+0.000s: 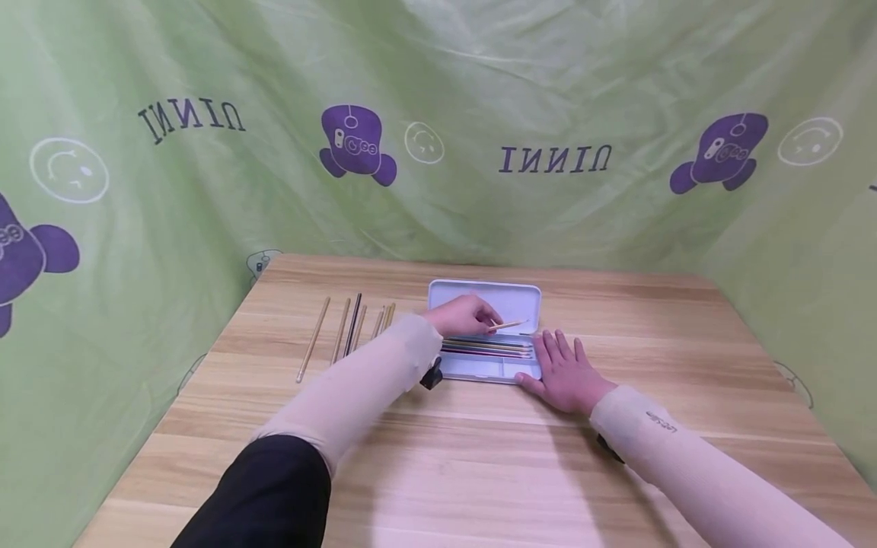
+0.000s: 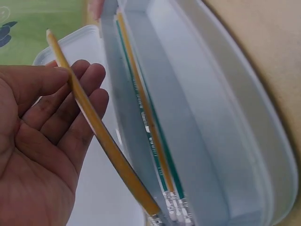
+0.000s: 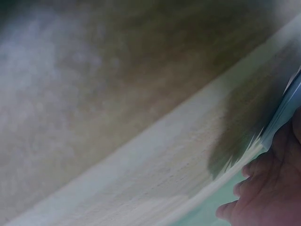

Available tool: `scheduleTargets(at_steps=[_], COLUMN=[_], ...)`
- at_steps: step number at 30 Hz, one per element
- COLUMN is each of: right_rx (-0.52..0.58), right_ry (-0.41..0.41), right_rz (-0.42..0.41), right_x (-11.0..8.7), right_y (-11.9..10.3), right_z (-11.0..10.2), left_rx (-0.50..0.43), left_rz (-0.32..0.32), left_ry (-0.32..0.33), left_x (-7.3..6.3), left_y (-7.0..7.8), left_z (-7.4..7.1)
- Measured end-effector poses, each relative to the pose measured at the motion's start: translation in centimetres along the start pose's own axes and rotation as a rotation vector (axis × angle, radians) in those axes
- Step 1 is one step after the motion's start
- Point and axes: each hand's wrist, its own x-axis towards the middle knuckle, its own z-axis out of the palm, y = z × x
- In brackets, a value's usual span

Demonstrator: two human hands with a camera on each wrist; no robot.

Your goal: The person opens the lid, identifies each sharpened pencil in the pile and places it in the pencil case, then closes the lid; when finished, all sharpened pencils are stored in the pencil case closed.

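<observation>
My left hand [image 1: 466,315] is above an open pencil case [image 1: 473,368], pinching a yellow pencil [image 2: 106,135] between thumb and fingers. The pencil slants over the case, its white-tipped end upward in the left wrist view. Several pencils [image 1: 486,350] lie side by side in the long compartment; green and yellow ones show close up. My right hand [image 1: 567,376] lies with fingers spread at the case's right end, its thumb at the front corner. In the right wrist view, part of the right hand [image 3: 277,188] shows at the lower right, beside the case edge.
Left of the case, several loose pencils [image 1: 314,339] lie in a spaced row, some partly hidden by my left forearm. The case lid [image 1: 452,293] is folded back. A green printed curtain [image 1: 466,213] hangs behind the wooden table [image 1: 438,487].
</observation>
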Motion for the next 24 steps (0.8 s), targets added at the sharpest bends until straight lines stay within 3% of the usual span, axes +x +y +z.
scheduleTargets(at_steps=[6,12,18,24], right_rx=[0.011,0.024,0.034,0.037], right_ry=[-0.002,-0.002,-0.006,-0.008], right_rz=[0.006,0.010,0.012,0.005], right_x=[-0.1,0.0,-0.2,-0.3], right_y=[0.0,0.0,-0.1,-0.1], right_z=[0.0,0.0,-0.1,-0.1], left_rx=[0.007,-0.061,-0.364,-0.649], left_rz=[-0.032,-0.056,-0.130,-0.179], left_ry=[-0.021,0.052,0.166,0.336], left_x=[-0.4,-1.1,-2.8,-5.1], left_y=[0.0,-0.3,-1.4,-3.9], left_z=[0.4,0.3,-0.2,-1.4])
